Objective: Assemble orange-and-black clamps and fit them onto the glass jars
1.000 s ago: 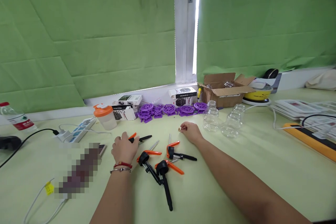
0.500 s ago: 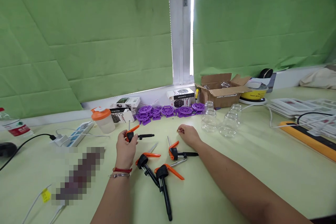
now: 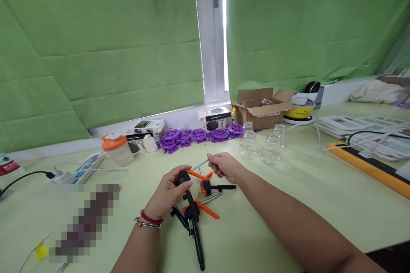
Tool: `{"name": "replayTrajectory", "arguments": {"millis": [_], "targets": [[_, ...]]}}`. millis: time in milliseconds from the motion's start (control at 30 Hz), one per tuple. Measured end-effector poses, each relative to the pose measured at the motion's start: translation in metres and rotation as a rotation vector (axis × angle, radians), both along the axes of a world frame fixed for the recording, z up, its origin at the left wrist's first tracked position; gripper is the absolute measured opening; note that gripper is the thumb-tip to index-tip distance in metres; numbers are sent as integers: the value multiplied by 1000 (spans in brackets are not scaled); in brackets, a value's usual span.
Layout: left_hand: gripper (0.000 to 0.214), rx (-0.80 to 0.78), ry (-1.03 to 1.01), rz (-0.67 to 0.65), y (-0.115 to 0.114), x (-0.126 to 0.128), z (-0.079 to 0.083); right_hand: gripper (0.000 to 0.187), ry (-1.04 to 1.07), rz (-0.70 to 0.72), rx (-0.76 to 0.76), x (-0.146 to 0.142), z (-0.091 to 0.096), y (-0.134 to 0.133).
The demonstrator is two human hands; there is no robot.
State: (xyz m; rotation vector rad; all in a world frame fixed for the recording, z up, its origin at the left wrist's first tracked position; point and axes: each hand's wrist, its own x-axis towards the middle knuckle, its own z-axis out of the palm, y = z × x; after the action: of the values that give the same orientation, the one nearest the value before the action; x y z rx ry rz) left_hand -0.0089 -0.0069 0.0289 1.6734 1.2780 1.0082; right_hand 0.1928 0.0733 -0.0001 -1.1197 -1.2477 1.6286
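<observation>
My left hand (image 3: 173, 190) is closed around the black cap of a spray pump head (image 3: 183, 178), with its orange lever to the right and black tube hanging down. The fingertips of my right hand (image 3: 224, 166) pinch together at the far tip of its thin metal spout (image 3: 200, 164); what they hold there is hidden. Just beyond, a similar pump head (image 3: 206, 187) lies on its side on the table. Below the held one lies another pump head (image 3: 192, 211), its long tube toward me. A further black tube (image 3: 180, 217) shows partly, the rest covered by my left hand.
Clear glass bottles (image 3: 248, 147) stand right of my right hand, before an open cardboard box (image 3: 261, 117). Purple plastic frames (image 3: 198, 135) line the back. An orange-lidded cup (image 3: 117, 153) and power strip (image 3: 89, 166) are left; an orange-black bar (image 3: 368, 170) lies right.
The left hand has brought its pump head right and nearer, turning its tube downward. The right hand, earlier apart with a small brass-coloured piece in its fingertips, now meets the spout tip.
</observation>
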Motion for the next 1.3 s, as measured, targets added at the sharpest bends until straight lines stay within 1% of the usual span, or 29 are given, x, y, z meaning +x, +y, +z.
{"name": "replayTrajectory", "arguments": {"millis": [67,133,267,367,433,500,600,667,733,800,833,900,967,1033,1100,1133,1233,1300], "targets": [[43,6,28,-6,1,0,-1,43,-7,2,-77,-1,-1,1],[44,-9,42,-24,2,0,-2,39,-4,-13,-91,-1,-3,2],[44,-28,35,-53,2,1,-5,30,75,-5,-31,1,-9,7],[45,-40,14,-40,3,1,-6,28,169,21,43,2,-12,8],[46,-57,-12,-26,4,0,-6,27,207,23,107,3,-12,8],[45,-62,-31,-9,5,0,-7,25,237,28,134,4,-10,7],[44,-54,-40,13,5,-2,-8,25,244,73,52,4,-8,6],[44,-58,-42,8,5,-2,-8,27,181,65,8,4,-8,7],[44,-65,-43,-3,5,-2,-8,30,134,28,33,4,-10,8],[44,-64,-46,-5,5,-2,-9,23,167,16,63,4,-12,10],[43,-61,-50,-3,5,-2,-9,21,198,29,59,4,-12,10],[43,-59,-57,-6,5,-2,-9,22,226,59,18,4,-14,11],[42,-62,-57,-20,6,-2,-9,26,190,64,-7,4,-15,12],[41,-64,-49,-29,5,-2,-9,26,172,52,13,4,-16,12],[41,-62,-42,-20,5,-1,-8,20,209,54,30,3,-15,12],[41,-64,-39,-14,5,-1,-8,20,236,63,21,3,-15,12],[42,-75,-40,-6,4,0,-6,25,222,70,-41,3,-14,10],[42,-81,-40,-8,4,1,-5,28,192,59,-33,3,-14,10]]}}
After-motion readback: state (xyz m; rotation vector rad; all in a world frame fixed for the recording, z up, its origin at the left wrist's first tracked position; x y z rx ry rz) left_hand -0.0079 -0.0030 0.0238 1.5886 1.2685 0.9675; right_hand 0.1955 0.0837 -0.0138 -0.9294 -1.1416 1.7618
